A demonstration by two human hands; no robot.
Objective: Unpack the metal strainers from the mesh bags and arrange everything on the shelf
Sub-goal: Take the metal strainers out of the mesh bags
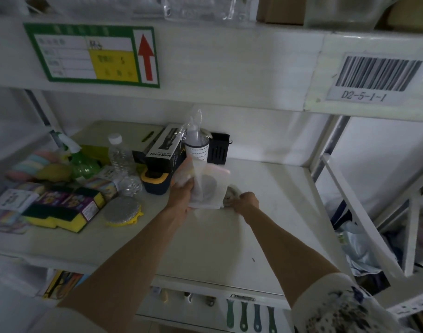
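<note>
Left hand (181, 192) grips white mesh bag (207, 186) above shelf (265, 212); right hand (247, 200) closed on something metal beside it, likely strainer (231, 194), blurred.

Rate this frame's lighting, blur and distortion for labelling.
Head view: dim and flat; wide-angle bends the shelf beam; edges smear, yet the barcode label reads; the mesh bag in the left hand and the strainer under the right hand look soft.

Strainer (231, 193): lying mostly hidden behind mesh bag (207, 186), centre frame.
Green label (91, 55): text blurring, upper left.
Hanging tools (250, 317): handles running off bottom edge.
</note>
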